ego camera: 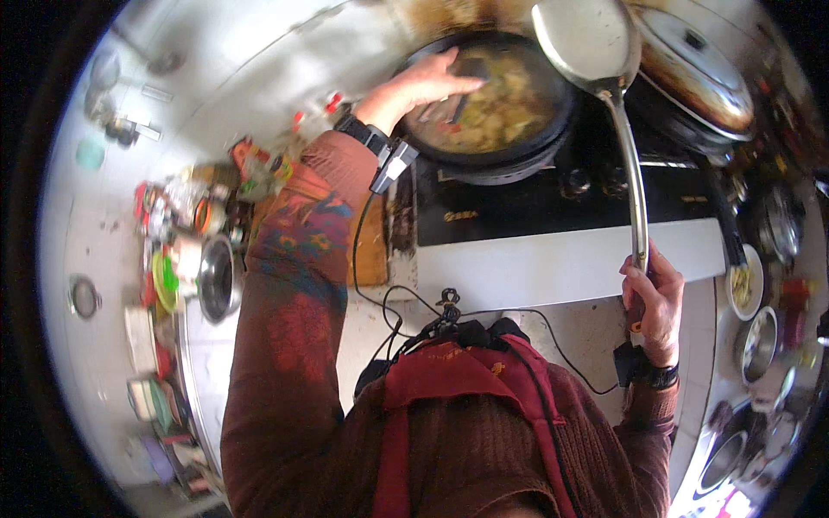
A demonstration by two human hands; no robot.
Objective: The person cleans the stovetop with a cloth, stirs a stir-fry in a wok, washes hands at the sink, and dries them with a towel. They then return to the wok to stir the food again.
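Note:
My left hand point(437, 81) reaches over a dark wok point(482, 155) on the stove, thumb and fingers around the dark knob point(474, 67) of what looks like a see-through lid point(518, 84). Chunky yellowish food point(508, 113) with some red bits shows hazily beneath. In my right hand point(657, 298) is a metal wok spatula point(586, 39), gripped near the brown end of its handle. Its broad blade points up and away from me, between the wok and a second, lidded pan point(706, 78).
The black stove top point(518, 210) has a white front edge point(570, 259). Bottles and packets point(201, 201) crowd the left, near a steel bowl point(217, 278). On the right counter stand a white bowl of chopped food point(745, 281) and a steel bowl point(759, 343). A black cable point(356, 259) hangs from my left wrist.

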